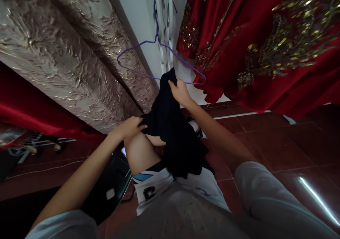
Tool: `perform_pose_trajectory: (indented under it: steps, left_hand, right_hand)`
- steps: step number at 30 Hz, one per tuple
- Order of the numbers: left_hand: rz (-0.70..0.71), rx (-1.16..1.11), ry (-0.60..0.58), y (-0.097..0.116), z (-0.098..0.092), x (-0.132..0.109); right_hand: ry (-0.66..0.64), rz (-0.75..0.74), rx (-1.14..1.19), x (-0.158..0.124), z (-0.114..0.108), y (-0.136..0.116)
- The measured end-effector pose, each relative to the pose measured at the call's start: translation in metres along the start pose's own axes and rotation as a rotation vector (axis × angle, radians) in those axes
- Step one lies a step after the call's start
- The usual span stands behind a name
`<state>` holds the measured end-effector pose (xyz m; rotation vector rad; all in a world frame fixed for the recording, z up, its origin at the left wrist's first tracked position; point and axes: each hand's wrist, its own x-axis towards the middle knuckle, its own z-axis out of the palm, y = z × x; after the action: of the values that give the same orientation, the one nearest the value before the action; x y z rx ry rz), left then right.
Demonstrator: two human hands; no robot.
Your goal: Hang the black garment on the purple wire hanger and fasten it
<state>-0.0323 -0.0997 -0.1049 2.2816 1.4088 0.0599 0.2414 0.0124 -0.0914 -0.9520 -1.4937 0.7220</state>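
Note:
A black cloth garment (170, 125) hangs from my hands and drapes over my lap; its exact kind I cannot make out. My right hand (180, 92) pinches its upper end, just in front of the lower bar of a purple clothes hanger (183, 60). Lower and to the left, my left hand (132, 126) has its fingers closed at the garment's left edge, above my bare knee. The hanger's hook is up at a white metal frame (165, 26). Part of the hanger's bottom bar is hidden behind the cloth.
Beige patterned curtain-like fabric (66, 54) hangs at the left, with red cloth (39, 107) beneath it. Red fabric with gold sequins (228, 47) hangs at the right. A dark case-like object (108, 189) lies at my lower left on the red tiled floor (292, 143).

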Motion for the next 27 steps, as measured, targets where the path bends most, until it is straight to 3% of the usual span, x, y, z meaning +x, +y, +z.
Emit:
perform_pose_trajectory:
  steps: [2,3,7,9,11,15,17,19,22,24,27]
  left_hand:
    - [-0.083,0.054,0.073,-0.018,-0.016,-0.004]
    - [-0.094,0.063,0.162,-0.025,-0.026,-0.005]
    - [-0.037,0.049,0.675,-0.034,-0.072,0.007]
    - [-0.09,0.038,0.819,-0.026,-0.09,0.02]
    - [-0.194,0.032,0.792,-0.016,-0.099,0.034]
    - [-0.317,-0.045,0.375,-0.007,-0.092,0.048]
    - [-0.329,-0.086,0.287,-0.008,-0.086,0.045]
    - [-0.336,-0.076,0.378,-0.009,-0.085,0.04]
    - [-0.248,-0.002,0.729,-0.006,-0.096,0.036]
    - [-0.035,0.008,0.913,-0.001,-0.106,0.041]
    - [0.321,-0.006,0.915,0.009,-0.117,0.055]
  right_hand:
    - [0.013,-0.042,-0.061,-0.004,-0.016,0.004]
    - [0.019,-0.069,-0.096,-0.006,-0.027,0.002]
    - [0.045,-0.097,-0.185,-0.012,-0.064,-0.017]
    - [0.052,-0.091,-0.185,-0.013,-0.071,-0.026]
    - [0.065,-0.095,-0.19,-0.014,-0.073,-0.032]
    - [0.089,-0.113,-0.245,-0.017,-0.081,-0.035]
    - [0.067,-0.097,-0.262,-0.017,-0.086,-0.034]
    - [0.045,-0.074,-0.261,-0.016,-0.088,-0.031]
    - [0.039,-0.042,-0.206,-0.015,-0.082,-0.026]
    - [0.023,0.001,-0.132,-0.018,-0.075,-0.024]
    - [-0.064,0.04,-0.039,-0.028,-0.071,-0.026]
